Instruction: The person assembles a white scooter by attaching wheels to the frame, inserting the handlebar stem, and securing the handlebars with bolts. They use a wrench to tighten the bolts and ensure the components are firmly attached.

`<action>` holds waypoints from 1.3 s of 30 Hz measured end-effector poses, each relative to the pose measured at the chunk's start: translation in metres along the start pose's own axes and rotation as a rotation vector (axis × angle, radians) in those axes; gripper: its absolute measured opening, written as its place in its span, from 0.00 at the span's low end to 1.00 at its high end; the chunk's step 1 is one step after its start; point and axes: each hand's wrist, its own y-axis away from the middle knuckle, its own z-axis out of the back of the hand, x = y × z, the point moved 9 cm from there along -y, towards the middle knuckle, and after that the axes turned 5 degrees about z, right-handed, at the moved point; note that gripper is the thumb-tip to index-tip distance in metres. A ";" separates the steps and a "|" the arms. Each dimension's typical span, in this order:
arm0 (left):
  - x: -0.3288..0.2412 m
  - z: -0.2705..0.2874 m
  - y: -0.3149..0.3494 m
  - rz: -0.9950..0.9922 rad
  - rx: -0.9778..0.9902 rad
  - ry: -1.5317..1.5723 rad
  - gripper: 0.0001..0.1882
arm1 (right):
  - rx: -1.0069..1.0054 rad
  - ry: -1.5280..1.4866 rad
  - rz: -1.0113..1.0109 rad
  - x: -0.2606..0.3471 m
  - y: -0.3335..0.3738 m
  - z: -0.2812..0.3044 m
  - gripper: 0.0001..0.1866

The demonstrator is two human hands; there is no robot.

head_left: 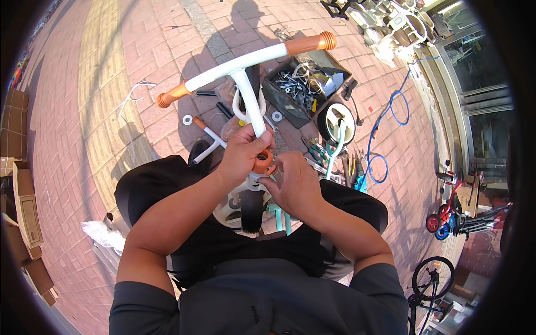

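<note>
A white handlebar (234, 67) with orange grips slants up and away from me. My left hand (244, 154) is closed round the lower end of its stem. Just below sits an orange ring-shaped collar (262, 162) on the white head of a small bike frame, its round opening facing up. Thumb and fingers of my right hand (295, 185) pinch the collar's right side. The stem's tip is hidden behind my left hand. Between my knees stands a black-tyred wheel (252, 212), with pale mint tubes (280, 219) beside it.
Beyond my hands lies an open toolbox (287, 103) of screws and loose hardware. A white-hubbed wheel (339, 124), a smaller handlebar (209, 146) and pliers (352, 170) lie nearby. A blue hose (377, 159) curls at right. Cardboard boxes (27, 206) line the left; a black bicycle (432, 279) stands lower right.
</note>
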 end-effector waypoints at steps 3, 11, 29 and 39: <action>0.000 0.000 0.001 0.012 -0.002 0.023 0.11 | 0.172 0.035 -0.027 -0.003 0.003 -0.012 0.22; 0.000 0.001 0.001 0.005 -0.001 0.019 0.11 | 0.144 0.030 -0.067 -0.005 0.006 -0.010 0.24; 0.004 0.004 0.000 0.031 -0.002 0.011 0.11 | 0.177 0.078 -0.046 -0.005 0.007 -0.013 0.20; 0.006 0.006 -0.001 0.038 -0.004 0.039 0.10 | 0.131 0.144 0.040 0.001 0.006 -0.012 0.20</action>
